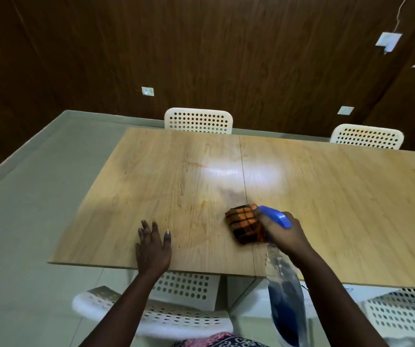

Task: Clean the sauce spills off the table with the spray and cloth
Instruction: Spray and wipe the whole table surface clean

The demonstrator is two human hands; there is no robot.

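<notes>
- Head view: the spray bottle (285,291) is blurred; its lower end is cut off at the bottom edge, and its neck is hidden by the right hand (280,230).
- One bottle, clear with blue liquid and a blue trigger head, is gripped by the right hand together with one orange-and-black checked cloth (245,225), which is held against the table (339,196) near the front edge.
- Faint orange sauce smears (202,202) are seen left of the cloth.
- The left hand (152,247) is laid flat, fingers spread, at the front edge.
- Four white perforated chairs are counted, partly hidden.
</notes>
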